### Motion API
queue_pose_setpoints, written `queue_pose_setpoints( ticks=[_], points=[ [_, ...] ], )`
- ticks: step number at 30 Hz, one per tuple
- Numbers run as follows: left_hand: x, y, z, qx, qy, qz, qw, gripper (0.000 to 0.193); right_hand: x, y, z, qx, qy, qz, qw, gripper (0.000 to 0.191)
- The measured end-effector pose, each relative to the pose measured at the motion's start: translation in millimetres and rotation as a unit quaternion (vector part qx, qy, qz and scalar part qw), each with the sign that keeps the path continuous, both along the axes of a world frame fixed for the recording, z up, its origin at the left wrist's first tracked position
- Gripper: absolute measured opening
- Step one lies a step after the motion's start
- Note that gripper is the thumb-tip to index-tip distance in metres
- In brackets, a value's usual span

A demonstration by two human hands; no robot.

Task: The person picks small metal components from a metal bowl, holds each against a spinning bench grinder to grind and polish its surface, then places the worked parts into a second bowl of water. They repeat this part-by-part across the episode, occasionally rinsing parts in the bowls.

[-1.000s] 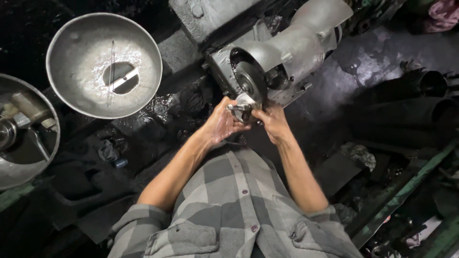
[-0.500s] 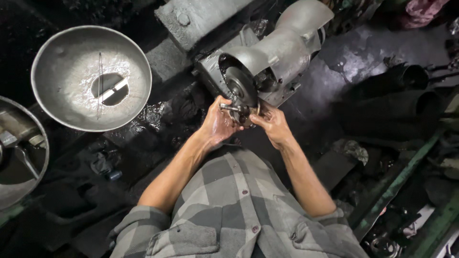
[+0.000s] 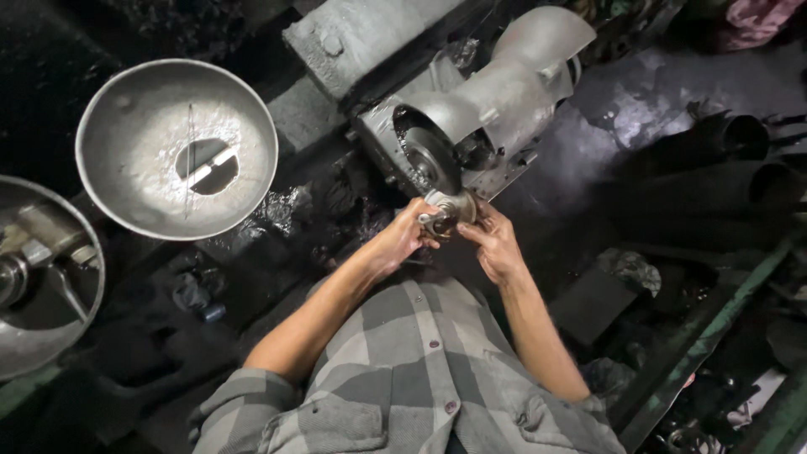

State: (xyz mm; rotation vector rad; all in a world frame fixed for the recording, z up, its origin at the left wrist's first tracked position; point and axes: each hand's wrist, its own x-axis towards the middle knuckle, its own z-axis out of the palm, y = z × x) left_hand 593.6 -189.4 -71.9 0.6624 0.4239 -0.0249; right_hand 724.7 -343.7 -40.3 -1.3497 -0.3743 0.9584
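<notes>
Metal part (image 3: pixel 450 208) held by both hands at grinding wheel (image 3: pixel 429 160).

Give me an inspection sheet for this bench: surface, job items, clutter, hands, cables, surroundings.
Surface: dark, greasy-looking floor, wet sheen in patches.
Job's things: small round metal part held at the grinder, beside its wheel; contact cannot be told.
Clutter: metal bowl with a slotted bottom to one side; second bowl with metal pieces at the frame edge; dark pipes; scraps by the green rail.
Hands: left hand and right hand both grip the part with their fingers.
Cables: nothing seen.
Surroundings: dim workshop, grey block behind the grinder; no other person seen.
</notes>
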Motion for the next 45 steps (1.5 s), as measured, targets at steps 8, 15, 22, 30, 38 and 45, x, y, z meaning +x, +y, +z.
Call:
queue_pose_setpoints(
  ticks=[8,15,22,30,38,45],
  points=[
    [-0.2,15.6,5.0,-0.013,-0.029,-0.002,0.999,0.048,6.6,21.5,14.2,-0.007,-0.012,0.05,0.999,0.06],
    [-8.2,21.4,-8.9,-0.043,0.022,-0.02,0.999,0.054,15.2,37.0,3.4,-0.049,-0.057,0.104,0.992,0.051],
    [-10.0,7.8,3.5,-0.042,0.024,-0.022,0.999,0.043,28.5,8.4,0.1,-0.119,-0.075,0.078,0.987,0.05],
    [10.5,6.6,34.7,-0.148,-0.039,0.011,0.988,0.046,3.2,6.9,18.4,-0.029,-0.069,-0.026,0.997,0.061],
    [3.6,21.7,24.8,-0.154,-0.033,0.005,0.988,0.057,1.6,23.6,31.5,-0.05,-0.091,0.03,0.994,0.054],
    [0.5,27.0,26.1,-0.192,-0.026,0.029,0.981,0.062,12.8,37.5,30.7,-0.083,-0.147,0.083,0.982,0.047]
  ],
)
